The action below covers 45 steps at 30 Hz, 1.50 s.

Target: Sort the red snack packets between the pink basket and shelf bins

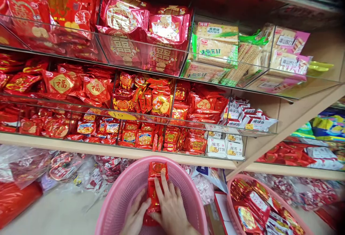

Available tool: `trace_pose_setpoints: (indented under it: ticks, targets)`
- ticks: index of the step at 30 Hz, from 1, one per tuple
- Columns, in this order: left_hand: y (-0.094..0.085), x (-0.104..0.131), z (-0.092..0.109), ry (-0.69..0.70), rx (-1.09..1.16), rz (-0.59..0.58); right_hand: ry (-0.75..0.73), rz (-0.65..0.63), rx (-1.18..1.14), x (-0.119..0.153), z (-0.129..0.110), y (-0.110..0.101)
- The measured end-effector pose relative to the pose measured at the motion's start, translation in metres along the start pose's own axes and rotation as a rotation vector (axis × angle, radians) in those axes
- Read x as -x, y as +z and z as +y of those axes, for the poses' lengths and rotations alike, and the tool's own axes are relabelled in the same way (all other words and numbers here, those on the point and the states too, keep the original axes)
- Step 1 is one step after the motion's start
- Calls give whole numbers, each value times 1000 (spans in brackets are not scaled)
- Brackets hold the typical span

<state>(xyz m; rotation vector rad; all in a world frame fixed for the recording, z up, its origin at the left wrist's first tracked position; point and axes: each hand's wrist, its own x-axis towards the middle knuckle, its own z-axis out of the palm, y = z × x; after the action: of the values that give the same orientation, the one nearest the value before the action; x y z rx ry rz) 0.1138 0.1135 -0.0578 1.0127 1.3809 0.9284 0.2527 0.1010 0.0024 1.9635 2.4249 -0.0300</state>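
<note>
Red packets [157,170], in a short row inside the pink basket [188,186]. The right hand [171,202] lies over them, fingers spread; the left hand [136,209] is at their left side. Whether either grip closes cannot be told. Handling appears early and unfinished; beyond the basket, stocked shelves [81,148].
</note>
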Motion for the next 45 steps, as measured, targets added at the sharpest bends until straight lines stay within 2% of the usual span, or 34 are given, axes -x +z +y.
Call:
trace_pose_setpoints:
  ticks: [2,4,6,8,11,15,23,26,29,32,36,39,45]
  targets:
    - [-10,-10,23,135,-130,79,7,17,-3,0,0,3]
    - [-22,-28,55,400,-361,196,15,52,-9,1,0,9]
    - [-31,-54,90,698,-627,213,18,90,-16,2,1,17]
    - [-36,-81,120,886,-838,224,3,134,-31,3,2,27]
    - [-32,-114,150,1042,-1108,149,-23,213,-59,6,6,45]
    - [-25,-130,159,1105,-1187,54,41,322,-90,15,14,64]
    - [-28,-122,156,1054,-1072,67,95,402,-106,25,20,68]
    - [-37,-120,161,1010,-938,89,113,378,-104,26,21,69]
    - [-50,-116,165,943,-733,188,135,368,-138,31,26,76]
    - [-62,-111,161,829,-481,307,175,361,-216,38,34,86]
    - [-66,-98,149,653,-147,367,240,347,-301,47,43,96]
    - [-61,-85,140,523,55,356,274,342,-352,51,46,97]
    - [-48,-66,126,235,374,232,347,364,-460,57,49,88]
